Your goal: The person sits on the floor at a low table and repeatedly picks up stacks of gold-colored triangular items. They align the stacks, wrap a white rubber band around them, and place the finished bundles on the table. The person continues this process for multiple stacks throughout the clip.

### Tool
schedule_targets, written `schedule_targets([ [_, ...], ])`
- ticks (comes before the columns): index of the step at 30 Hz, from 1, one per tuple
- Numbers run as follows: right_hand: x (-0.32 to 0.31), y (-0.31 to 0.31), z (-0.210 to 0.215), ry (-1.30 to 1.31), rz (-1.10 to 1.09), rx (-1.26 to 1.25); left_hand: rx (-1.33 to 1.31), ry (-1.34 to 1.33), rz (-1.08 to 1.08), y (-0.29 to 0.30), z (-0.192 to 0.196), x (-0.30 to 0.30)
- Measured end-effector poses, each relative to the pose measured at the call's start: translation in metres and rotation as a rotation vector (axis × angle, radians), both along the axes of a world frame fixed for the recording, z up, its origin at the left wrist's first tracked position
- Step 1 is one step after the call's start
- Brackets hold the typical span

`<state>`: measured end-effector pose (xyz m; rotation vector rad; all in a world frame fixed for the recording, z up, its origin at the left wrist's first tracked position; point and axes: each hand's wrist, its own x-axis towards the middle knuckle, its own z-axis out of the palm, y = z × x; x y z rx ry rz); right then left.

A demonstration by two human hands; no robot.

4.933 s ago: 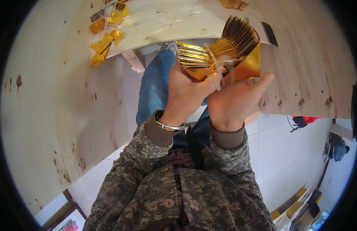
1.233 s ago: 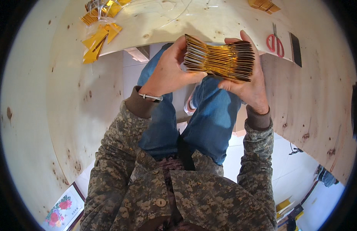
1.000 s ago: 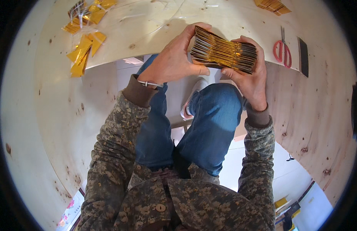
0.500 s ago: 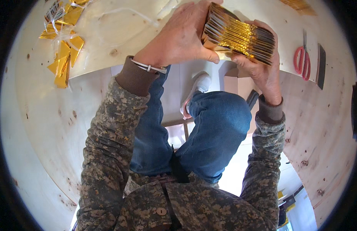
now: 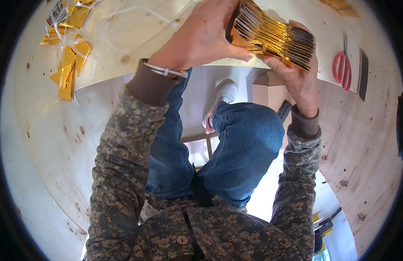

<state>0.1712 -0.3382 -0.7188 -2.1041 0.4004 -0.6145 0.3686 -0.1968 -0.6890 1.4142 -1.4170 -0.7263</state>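
A thick stack of folded gold foil sheets (image 5: 271, 35), dark at both ends, is held up over the table's near edge. My left hand (image 5: 206, 39) closes round its left end, the thumb stretched along the underside. At the other end, my right hand (image 5: 297, 71) wraps the stack, with its thumb underneath and fingers behind. The far side of the stack and most of my left fingers are hidden. A white band circles my left wrist.
Gold foil pieces (image 5: 71, 65) tangled with clear plastic strips lie at the left of the wooden table (image 5: 123, 58). Red-handled scissors (image 5: 342, 67) and a dark flat strip (image 5: 362, 74) lie at right. More gold sheets (image 5: 340, 6) sit at the far right. Below is a cardboard box (image 5: 275, 98).
The stack has tilted a little and its edges fan more on the left. My left hand has shifted slightly, still gripping; my right hand keeps its hold.
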Motion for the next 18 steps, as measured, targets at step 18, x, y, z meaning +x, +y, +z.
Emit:
schedule_targets([
  [18,-0.065,0.127,0.087,-0.425,-0.086,1.086,-0.275,0.518,0.279,0.091,0.069,-0.125],
])
